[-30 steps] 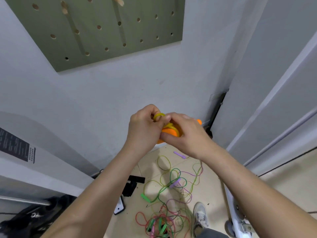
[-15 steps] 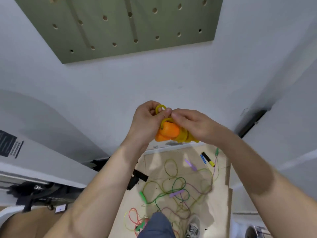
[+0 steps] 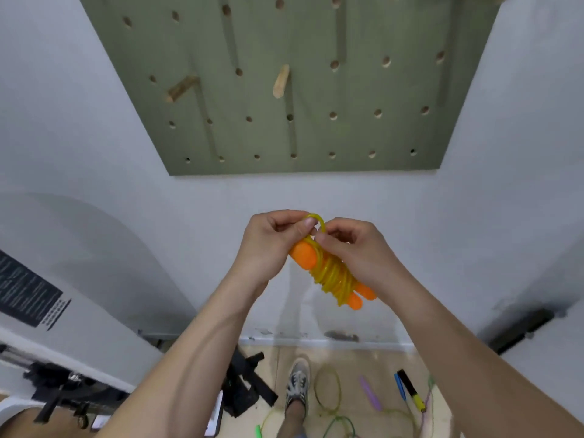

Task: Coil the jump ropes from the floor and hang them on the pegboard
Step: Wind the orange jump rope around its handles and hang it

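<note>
At frame centre, your left hand [image 3: 265, 248] and right hand [image 3: 357, 254] were close together, both pinching the top loop of the coiled yellow jump rope [image 3: 333, 275] with orange handles [image 3: 303, 256], held below the green pegboard [image 3: 347, 137]

Yellow jump rope [image 3: 331, 275], wound tight round its two orange handles [image 3: 302, 259], held tilted in mid-air betw. left hand [image 3: 268, 245] & right hand [image 3: 355, 252]; small loop [image 3: 317, 217] of cord stands up at the top end, pinched by both hands; above, green pegboard [image 3: 316, 137] on the wall [image 3: 94, 137], w/ two wooden pegs [image 3: 280, 81] jutting out; below, loose ropes [image 3: 328, 390] on the floor [image 3: 350, 363]: yellow-green cord loops, purple handle [image 3: 370, 394], blue handle [image 3: 399, 386], black-and-yellow handle [image 3: 411, 391].
</note>
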A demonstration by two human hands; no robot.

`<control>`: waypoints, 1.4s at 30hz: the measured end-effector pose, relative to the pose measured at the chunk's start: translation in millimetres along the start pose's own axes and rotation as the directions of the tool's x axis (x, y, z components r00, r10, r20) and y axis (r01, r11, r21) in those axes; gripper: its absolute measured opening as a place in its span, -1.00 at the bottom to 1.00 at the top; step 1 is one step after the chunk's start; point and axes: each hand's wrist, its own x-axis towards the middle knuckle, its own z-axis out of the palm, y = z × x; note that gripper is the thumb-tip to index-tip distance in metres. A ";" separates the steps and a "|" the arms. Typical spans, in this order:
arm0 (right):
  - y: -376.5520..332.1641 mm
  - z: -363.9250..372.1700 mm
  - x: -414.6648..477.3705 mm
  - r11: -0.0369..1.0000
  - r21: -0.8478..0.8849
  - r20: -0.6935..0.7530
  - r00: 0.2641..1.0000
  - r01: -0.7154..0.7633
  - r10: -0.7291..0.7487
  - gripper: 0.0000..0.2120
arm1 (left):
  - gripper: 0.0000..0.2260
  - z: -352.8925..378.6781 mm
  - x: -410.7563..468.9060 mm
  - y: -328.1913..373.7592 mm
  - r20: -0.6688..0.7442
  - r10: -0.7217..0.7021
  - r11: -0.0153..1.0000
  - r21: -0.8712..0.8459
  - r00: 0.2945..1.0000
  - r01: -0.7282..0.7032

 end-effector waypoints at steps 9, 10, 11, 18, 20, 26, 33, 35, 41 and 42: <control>-57.7 -38.9 106.8 0.963 0.080 -0.316 0.923 0.256 -0.219 -0.88 | -0.93 23.6 110.7 72.5 0.005 0.676 0.595 0.586 0.737 -0.550; -66.1 -46.6 115.3 0.962 0.045 -0.340 0.910 0.268 -0.237 -0.87 | -0.91 27.1 121.5 81.7 0.037 0.738 0.493 0.653 0.673 -0.576; -75.4 -54.3 121.7 0.960 0.006 -0.365 0.894 0.281 -0.259 -0.87 | -0.91 30.6 131.8 90.6 0.055 0.778 0.430 0.678 0.625 -0.596; -142.4 -89.9 154.2 0.858 -0.337 -0.446 0.738 0.386 -0.507 -0.78 | -0.93 46.2 178.1 160.9 0.065 0.747 0.575 0.436 0.661 -0.692; -159.0 -88.7 158.3 0.813 -0.416 -0.437 0.695 0.407 -0.571 -0.76 | -0.91 42.4 181.3 174.8 0.039 0.792 0.540 0.418 0.609 -0.730; -184.6 -79.8 157.2 0.697 -0.531 -0.436 0.550 0.482 -0.713 -0.77 | -0.93 28.3 174.6 192.8 -0.111 0.906 0.418 0.398 0.409 -0.817; -193.5 -77.8 159.0 0.714 -0.387 -0.469 0.542 0.583 -0.697 -0.80 | -0.88 25.8 169.5 214.3 -0.207 0.826 0.561 0.205 0.525 -0.802; -196.0 -81.6 165.6 0.760 -0.283 -0.452 0.617 0.585 -0.644 -0.81 | -0.93 20.8 175.3 221.8 -0.152 0.752 0.658 0.107 0.642 -0.745; -197.2 -91.4 184.6 0.859 -0.047 -0.352 0.797 0.509 -0.491 -0.85 | -0.97 16.8 198.2 222.6 -0.069 0.567 0.808 -0.145 0.821 -0.571; -197.7 -92.4 188.8 0.868 -0.054 -0.376 0.795 0.494 -0.476 -0.86 | -0.97 19.5 204.1 222.2 -0.092 0.566 0.808 -0.134 0.819 -0.574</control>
